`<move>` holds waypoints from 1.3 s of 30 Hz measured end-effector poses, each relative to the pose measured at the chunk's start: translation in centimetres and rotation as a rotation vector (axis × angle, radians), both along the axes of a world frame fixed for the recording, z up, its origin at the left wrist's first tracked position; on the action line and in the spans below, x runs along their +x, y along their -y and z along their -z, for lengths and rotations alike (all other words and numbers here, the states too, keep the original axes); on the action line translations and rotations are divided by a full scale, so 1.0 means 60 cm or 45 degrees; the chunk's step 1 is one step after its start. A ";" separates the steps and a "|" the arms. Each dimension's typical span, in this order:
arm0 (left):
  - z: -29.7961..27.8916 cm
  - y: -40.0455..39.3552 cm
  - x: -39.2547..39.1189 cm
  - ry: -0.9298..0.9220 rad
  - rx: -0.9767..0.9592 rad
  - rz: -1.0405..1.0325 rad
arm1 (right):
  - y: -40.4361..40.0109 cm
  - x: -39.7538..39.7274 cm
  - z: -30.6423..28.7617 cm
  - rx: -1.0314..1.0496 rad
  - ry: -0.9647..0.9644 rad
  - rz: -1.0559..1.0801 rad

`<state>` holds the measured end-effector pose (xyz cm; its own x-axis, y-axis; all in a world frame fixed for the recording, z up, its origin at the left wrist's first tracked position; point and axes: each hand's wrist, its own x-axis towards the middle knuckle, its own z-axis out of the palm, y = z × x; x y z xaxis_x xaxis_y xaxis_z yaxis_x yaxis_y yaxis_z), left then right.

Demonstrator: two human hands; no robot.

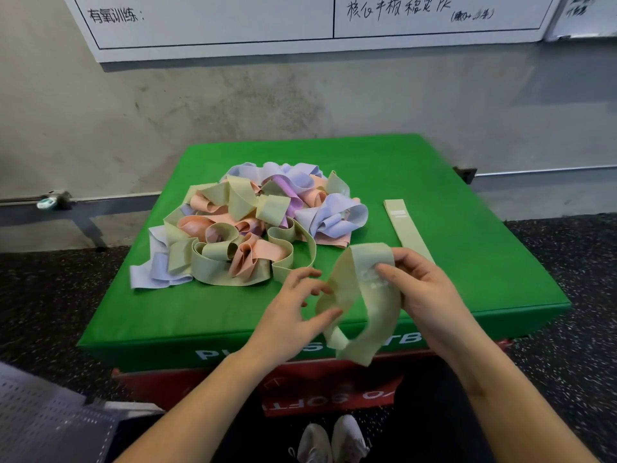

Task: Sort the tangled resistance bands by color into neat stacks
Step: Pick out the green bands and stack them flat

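Shoes (pixel 330 439), white and soft-looking, sit at the very bottom, on a dark speckled floor (pixel 567 379). Just above them is a red box (pixel 300 389) with a green pad (pixel 434 168) on top; that pad is the counter.

Both hands hold one green band (pixel 364 305) in the air over the near edge of the counter. It is a wide, flat, stretchy loop, twisted and floppy, and its low end hangs down past the edge. My right hand (pixel 424 292) pinches the top part, thumb in front and fingers curled behind. My left hand (pixel 293 309) pinches the left fold between thumb and fingers.

Back in the middle of the counter is the pile (pixel 253 225). Green, peach, pale blue and purple bands are all curled and looped through each other like ribbons. One pale blue end lies flat at the left, close to the side edge.

To the right of the pile, apart from it, one green strip (pixel 405 225) lies flat and straight. Its near end is hidden behind my right hand.

Bare green counter shows in front of the pile and on the far right side.

Behind is a gray wall (pixel 167 105) with a whiteboard (pixel 267 25).
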<state>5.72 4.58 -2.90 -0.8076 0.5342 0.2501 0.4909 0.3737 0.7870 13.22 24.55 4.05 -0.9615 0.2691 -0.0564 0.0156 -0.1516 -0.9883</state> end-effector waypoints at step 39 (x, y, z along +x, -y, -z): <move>-0.044 -0.106 0.016 0.714 0.645 0.042 | -0.017 -0.051 0.011 0.074 -0.152 0.102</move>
<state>6.68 10.91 -0.28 -0.8718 0.4891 0.0275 -0.0294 -0.1084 0.9937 10.16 25.56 3.37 -0.9357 0.3449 0.0748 -0.1123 -0.0900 -0.9896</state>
